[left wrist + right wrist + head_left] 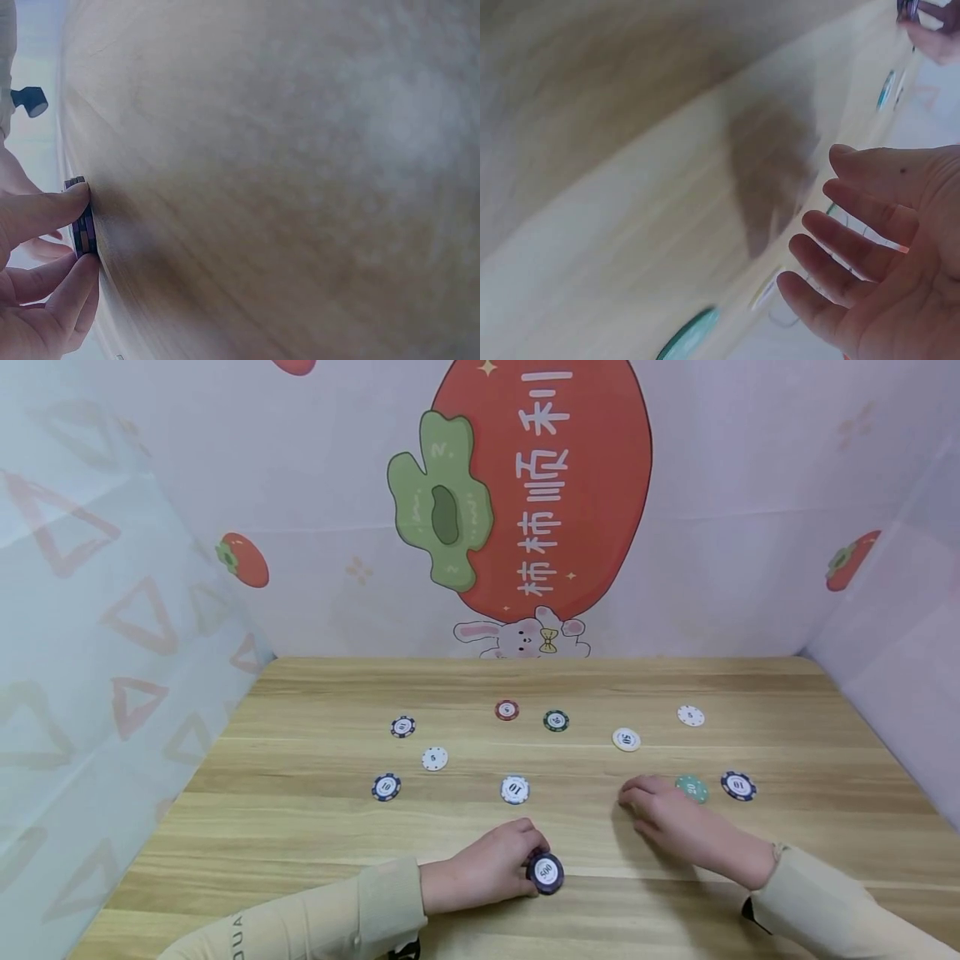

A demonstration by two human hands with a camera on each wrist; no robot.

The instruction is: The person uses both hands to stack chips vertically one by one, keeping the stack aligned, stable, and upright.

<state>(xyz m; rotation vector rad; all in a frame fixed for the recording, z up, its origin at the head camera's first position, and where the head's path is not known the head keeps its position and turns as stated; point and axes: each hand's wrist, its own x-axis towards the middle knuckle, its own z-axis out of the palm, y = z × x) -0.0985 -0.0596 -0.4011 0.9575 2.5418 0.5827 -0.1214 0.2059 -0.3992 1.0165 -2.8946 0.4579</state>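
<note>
A short stack of dark poker chips (546, 872), its top chip marked 500, stands on the wooden table (315, 827). My left hand (491, 867) pinches that stack between thumb and fingers; the left wrist view shows the layered edges of the chips (84, 231). To the right, my right hand (675, 822) is held just above the table with its fingers spread and loosely bent, holding nothing. The nearest piece to it is a green chip (692, 788) marked 20, partly hidden behind the wrist; a green edge (688, 334) shows low in the right wrist view.
Loose chips lie across the table: a light blue 10 chip (515, 790), dark blue 10 chips (386, 787) at left and right, white chips (434, 758), a red chip (507, 710), a dark green chip (557, 720) and a 50 chip (626, 740). A printed curtain (330, 568) hangs behind.
</note>
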